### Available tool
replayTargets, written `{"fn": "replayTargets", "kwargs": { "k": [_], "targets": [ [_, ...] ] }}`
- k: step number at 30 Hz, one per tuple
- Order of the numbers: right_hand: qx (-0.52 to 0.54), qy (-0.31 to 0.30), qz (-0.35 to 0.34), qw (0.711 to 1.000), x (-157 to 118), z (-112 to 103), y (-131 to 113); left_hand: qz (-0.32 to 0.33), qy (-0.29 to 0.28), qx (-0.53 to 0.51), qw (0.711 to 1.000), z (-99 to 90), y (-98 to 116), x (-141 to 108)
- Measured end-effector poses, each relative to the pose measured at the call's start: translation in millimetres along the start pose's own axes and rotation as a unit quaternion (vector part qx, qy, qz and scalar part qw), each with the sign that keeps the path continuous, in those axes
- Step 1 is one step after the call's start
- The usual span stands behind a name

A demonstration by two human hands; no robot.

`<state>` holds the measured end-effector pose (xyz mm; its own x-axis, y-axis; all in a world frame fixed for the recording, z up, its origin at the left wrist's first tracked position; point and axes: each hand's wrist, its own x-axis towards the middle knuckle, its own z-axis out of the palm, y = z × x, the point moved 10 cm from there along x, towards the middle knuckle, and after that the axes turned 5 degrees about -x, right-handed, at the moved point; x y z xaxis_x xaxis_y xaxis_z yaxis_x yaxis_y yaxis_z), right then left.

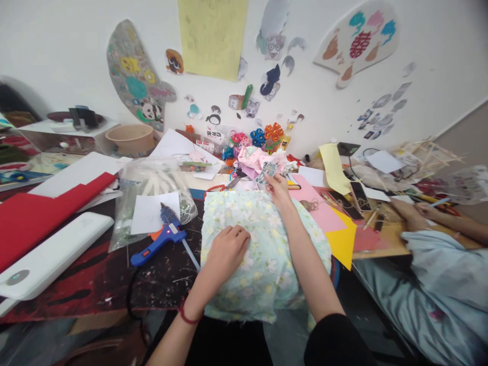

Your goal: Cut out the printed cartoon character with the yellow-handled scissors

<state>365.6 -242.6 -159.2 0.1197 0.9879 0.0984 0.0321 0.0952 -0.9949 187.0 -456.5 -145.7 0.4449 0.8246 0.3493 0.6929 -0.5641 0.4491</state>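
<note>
Cloth (263, 284) is lying over front edge of table (99, 254), left hand (231, 246) resting on it, right hand (278, 189) holding scrap (266, 175) at far edge. Glue gun (163, 240) is lying left, nozzle over paper (143, 216), paper on bag (124, 223). Bowl (131, 142) is standing behind bag. Scissors (237, 180) are lying behind cloth, heap (257, 157) beyond. Phone (359, 197) is lying right, co-worker (446, 259) sitting farther right.

left: glue gun (170, 234) blocks | ahead: fabric pile (254, 156) | passage: above floral cloth (263, 264)

A yellow sheet (212, 38) hangs above a penguin cutout (214, 116).
</note>
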Motion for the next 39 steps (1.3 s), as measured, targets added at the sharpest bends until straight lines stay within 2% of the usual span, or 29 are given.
{"fn": "replayTargets", "kwargs": {
  "k": [28,39],
  "targets": [
    [0.006,-0.047,-0.01,0.999,-2.5,10.6,4.1,0.005,-0.005,0.002,1.0,-1.1,2.6,-1.3],
    [0.0,-0.1,0.006,0.995,-11.5,29.9,-3.7,0.002,-0.015,0.045,0.999,0.6,3.1,6.4]
  ]
}}
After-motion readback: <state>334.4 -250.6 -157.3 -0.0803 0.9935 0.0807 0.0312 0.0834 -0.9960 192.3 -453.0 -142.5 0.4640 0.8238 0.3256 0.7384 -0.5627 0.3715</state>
